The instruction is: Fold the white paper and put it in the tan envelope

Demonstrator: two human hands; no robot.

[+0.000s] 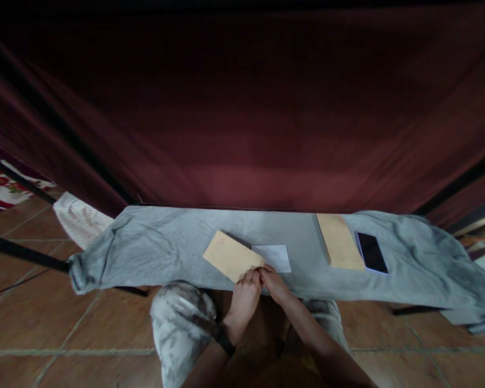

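Note:
A flat tan paper rectangle [231,255], much like an envelope, lies at a slant over the grey cloth. My left hand [247,288] has its fingers closed on the lower right corner of this paper. At the same corner, my right hand [271,280] pinches with bent fingers, touching the left one. The fingertips are small and partly hidden, so what exactly lies between them is hard to see. A white sheet [275,257] rests just beyond my right hand, partly covered by the tan paper. A dark strip shows along the tan paper's upper edge.
A stack of tan paper pieces [339,242] lies to the right, with a phone [372,252] beside it. The grey cloth [153,242] covers a narrow bench. A dark red curtain [246,134] rises behind, between black metal bars. Tiled floor [105,323] shows below.

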